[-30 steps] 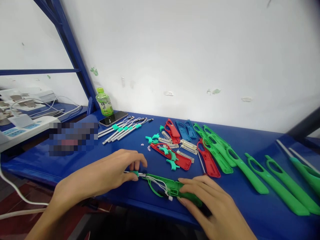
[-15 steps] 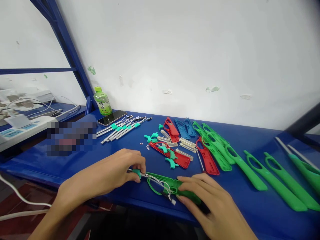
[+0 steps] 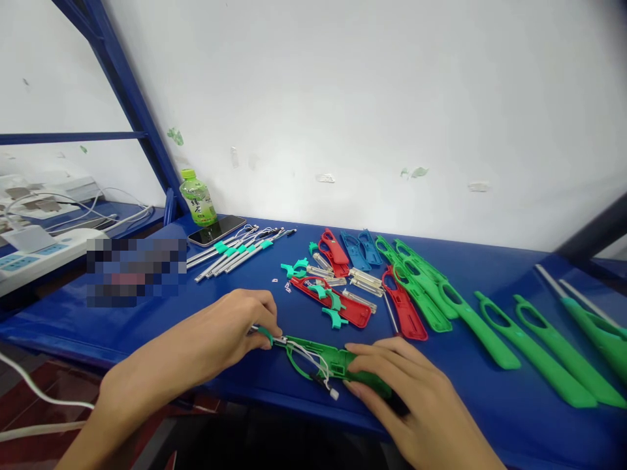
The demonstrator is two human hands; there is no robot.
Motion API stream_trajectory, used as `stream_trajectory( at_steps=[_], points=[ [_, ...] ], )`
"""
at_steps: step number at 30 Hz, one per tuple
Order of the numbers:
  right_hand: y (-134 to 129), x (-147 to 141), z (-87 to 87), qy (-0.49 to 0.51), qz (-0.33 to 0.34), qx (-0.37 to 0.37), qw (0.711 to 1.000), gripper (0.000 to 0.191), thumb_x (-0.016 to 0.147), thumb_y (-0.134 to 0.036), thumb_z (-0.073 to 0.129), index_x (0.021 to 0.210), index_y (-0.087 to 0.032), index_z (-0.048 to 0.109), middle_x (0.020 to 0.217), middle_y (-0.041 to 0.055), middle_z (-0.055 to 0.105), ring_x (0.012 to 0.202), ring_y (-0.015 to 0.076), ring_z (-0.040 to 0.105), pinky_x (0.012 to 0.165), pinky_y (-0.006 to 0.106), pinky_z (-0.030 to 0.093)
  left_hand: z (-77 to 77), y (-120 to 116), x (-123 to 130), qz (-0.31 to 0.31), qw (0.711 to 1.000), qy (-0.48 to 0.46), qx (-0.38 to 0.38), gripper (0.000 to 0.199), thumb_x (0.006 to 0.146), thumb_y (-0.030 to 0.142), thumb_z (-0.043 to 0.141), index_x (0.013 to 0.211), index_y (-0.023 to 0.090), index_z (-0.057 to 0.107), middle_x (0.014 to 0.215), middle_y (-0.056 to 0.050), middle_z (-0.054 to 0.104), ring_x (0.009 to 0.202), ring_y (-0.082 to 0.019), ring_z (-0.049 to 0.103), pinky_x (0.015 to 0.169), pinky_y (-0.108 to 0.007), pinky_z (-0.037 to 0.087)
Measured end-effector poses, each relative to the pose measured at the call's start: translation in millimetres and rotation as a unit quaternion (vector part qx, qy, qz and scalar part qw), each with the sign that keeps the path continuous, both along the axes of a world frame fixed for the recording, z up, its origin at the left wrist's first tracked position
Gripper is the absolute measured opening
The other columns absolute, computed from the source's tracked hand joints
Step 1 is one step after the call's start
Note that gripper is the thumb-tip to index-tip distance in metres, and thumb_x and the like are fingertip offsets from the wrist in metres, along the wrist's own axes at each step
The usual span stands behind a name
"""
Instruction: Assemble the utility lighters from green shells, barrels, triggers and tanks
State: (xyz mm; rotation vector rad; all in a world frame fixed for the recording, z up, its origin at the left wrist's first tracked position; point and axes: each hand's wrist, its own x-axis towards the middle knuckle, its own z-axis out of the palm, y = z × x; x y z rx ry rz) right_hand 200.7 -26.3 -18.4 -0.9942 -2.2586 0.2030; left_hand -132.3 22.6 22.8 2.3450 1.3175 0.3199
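My left hand [image 3: 245,320] is closed in a pinch on a metal lighter rod with a teal trigger [image 3: 266,335] near the narrow end of an open green lighter handle half [image 3: 313,349]. White wires [image 3: 308,356] run from the rod across the shell's oval loop, ending in a small white connector [image 3: 334,393] over the lower edge. My right hand [image 3: 392,385] grips the shell's wide end, its fingers bent over it and the thumb along the near side. The shell's far right end is partly covered by that hand.
Beyond the hands lie red handle halves [image 3: 404,307], blue halves [image 3: 362,248], loose teal triggers [image 3: 335,318] and clear tubes [image 3: 366,282]. Several wired rods [image 3: 240,258], a phone [image 3: 217,231] and a bottle [image 3: 198,199] are back left. Green handles [image 3: 536,349] line the right.
My left hand has tilted the rod and teal trigger slightly at the shell's tip. The wires and connector shifted a little left. My right hand keeps its grip; the whole view drifted slightly.
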Motion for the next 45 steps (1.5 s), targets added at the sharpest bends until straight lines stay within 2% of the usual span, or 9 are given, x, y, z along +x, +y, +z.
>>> stream_trajectory(
  at_steps=[8, 12, 16, 21, 27, 37, 45],
  points=[
    [0.7, 0.4, -0.7, -0.001, 0.0, -0.008, 1.0, 0.025, 0.116, -0.038, 0.058, 0.108, -0.028, 0.079, 0.116, 0.0036, 0.087, 0.103, 0.0247, 0.08, 0.087, 0.036, 0.071, 11.6, -15.5, 7.5, 0.015, 1.0, 0.0, -0.004, 0.024, 0.111, 0.045, 0.064, 0.108, 0.037, 0.087, 0.115, -0.001, 0.079, 0.102, -0.02, 0.076, 0.089, -0.029, 0.055],
    [0.6, 0.5, 1.2, 0.001, 0.003, -0.005, 1.0, 0.026, 0.116, -0.038, 0.056, 0.107, -0.028, 0.079, 0.115, 0.0038, 0.087, 0.101, 0.0243, 0.081, 0.086, 0.036, 0.071, 11.2, -8.5, 10.3, 0.005, 1.0, -0.002, -0.017, 0.018, 0.107, 0.037, 0.071, 0.098, 0.034, 0.087, 0.106, -0.001, 0.08, 0.092, -0.019, 0.077, 0.084, -0.029, 0.055],
    [1.0, 1.3, 0.8, 0.003, 0.005, 0.008, 1.0, 0.025, 0.116, -0.038, 0.057, 0.108, -0.028, 0.078, 0.113, 0.0031, 0.087, 0.101, 0.0242, 0.081, 0.086, 0.035, 0.071, 11.2, -3.5, 9.7, 0.01, 1.0, 0.004, -0.019, 0.008, 0.098, 0.028, 0.08, 0.097, 0.033, 0.086, 0.103, 0.002, 0.08, 0.092, -0.019, 0.076, 0.082, -0.028, 0.053],
    [1.5, 1.0, 1.0, 0.007, 0.002, 0.013, 1.0, 0.025, 0.116, -0.038, 0.057, 0.108, -0.028, 0.078, 0.112, 0.0022, 0.088, 0.101, 0.0243, 0.082, 0.086, 0.036, 0.071, 15.9, -3.0, 12.6, 0.025, 1.0, 0.01, -0.016, 0.013, 0.092, 0.02, 0.085, 0.094, 0.033, 0.083, 0.095, 0.006, 0.079, 0.09, -0.017, 0.074, 0.08, -0.027, 0.048],
    [0.9, -0.9, 2.7, 0.005, 0.0, 0.011, 1.0, 0.028, 0.117, -0.04, 0.055, 0.109, -0.028, 0.08, 0.113, 0.0026, 0.088, 0.101, 0.0238, 0.082, 0.086, 0.035, 0.071, 14.6, -2.2, 14.4, 0.017, 1.0, 0.004, -0.012, 0.017, 0.097, 0.021, 0.081, 0.084, 0.031, 0.08, 0.095, 0.006, 0.077, 0.087, -0.015, 0.073, 0.076, -0.027, 0.046],
    [0.1, -0.4, 1.1, 0.008, 0.001, 0.008, 1.0, 0.027, 0.117, -0.037, 0.056, 0.107, -0.028, 0.08, 0.112, 0.0034, 0.088, 0.101, 0.0234, 0.081, 0.087, 0.034, 0.07, 11.9, -10.6, 15.3, 0.022, 1.0, 0.007, 0.01, 0.015, 0.101, 0.025, 0.076, 0.086, 0.028, 0.078, 0.097, 0.003, 0.076, 0.088, -0.017, 0.072, 0.077, -0.03, 0.045],
    [1.2, -0.1, 3.1, 0.011, 0.003, 0.009, 1.0, 0.026, 0.117, -0.04, 0.056, 0.107, -0.029, 0.078, 0.112, 0.0006, 0.087, 0.099, 0.0228, 0.081, 0.083, 0.035, 0.07, 13.4, -12.5, 22.7, 0.032, 0.999, 0.004, 0.011, 0.018, 0.101, 0.02, 0.074, 0.086, 0.028, 0.078, 0.097, 0.004, 0.075, 0.09, -0.016, 0.071, 0.081, -0.028, 0.045]
  ],
)
